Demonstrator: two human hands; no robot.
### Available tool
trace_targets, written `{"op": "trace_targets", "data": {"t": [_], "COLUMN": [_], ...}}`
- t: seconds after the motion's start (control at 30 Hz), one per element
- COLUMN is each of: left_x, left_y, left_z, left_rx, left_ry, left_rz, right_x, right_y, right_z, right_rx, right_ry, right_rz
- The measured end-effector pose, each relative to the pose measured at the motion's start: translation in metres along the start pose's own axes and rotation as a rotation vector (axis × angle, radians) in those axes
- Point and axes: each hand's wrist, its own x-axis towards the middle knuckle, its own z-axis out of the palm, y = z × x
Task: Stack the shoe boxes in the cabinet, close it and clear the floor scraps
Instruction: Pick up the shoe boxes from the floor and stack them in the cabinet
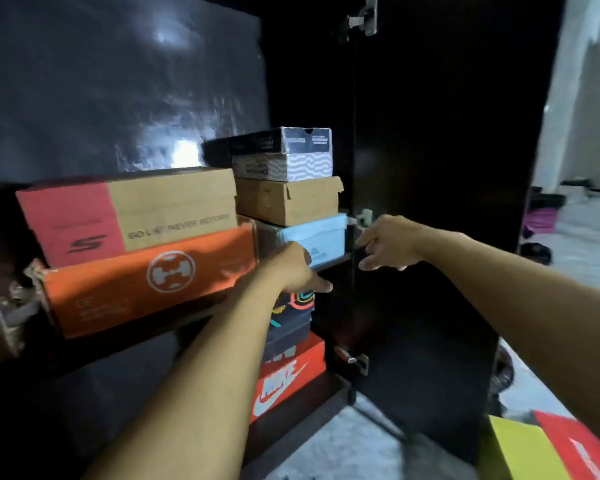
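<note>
Dark cabinet [125,81], right door [430,168] swung wide open. Upper shelf pretty packed: orange box [136,285] at the front left, tan-and-red Skechers box [125,213] sitting on top of it. Just to the right, a stack of three: blue box [321,237] at the bottom, brown box [286,200] on that, black-and-white box [291,154] on top. Lower shelf: orange Nike box [291,379] at the bottom, dark box [288,323] with colourful print stacked on it.

Left hand [291,268] reaching in at the right end of the orange box, in front of the blue one, thumb sticking out to the right over the shelf edge. Fingers mostly hidden behind the hand, so can't tell if gripping anything or just touching. Right hand [387,242] hanging just right of the blue box, close to the middle hinge [362,218], fingers loosely curled and spread, nothing in it.

Down on the floor [343,445], bottom right corner: yellow box [523,448] and red box [582,448] lying side by side, outside the cabinet.
</note>
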Motion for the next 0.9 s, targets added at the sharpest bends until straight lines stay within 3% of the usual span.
{"op": "trace_targets", "data": {"t": [0.33, 0.57, 0.9], "left_x": [-0.012, -0.028, -0.039], "left_y": [0.132, 0.187, 0.243], "left_z": [0.168, 0.276, 0.428], "left_rx": [0.282, 0.26, 0.156], "left_ry": [-0.57, -0.705, -0.743], "left_rz": [0.205, 0.378, 0.565], "right_x": [-0.151, -0.246, -0.33], "right_y": [0.178, 0.277, 0.375], "right_z": [0.022, 0.062, 0.174], "right_rx": [-0.017, 0.016, 0.038], "right_ry": [-0.102, -0.148, -0.237], "right_rz": [0.453, 0.749, 0.94]}}
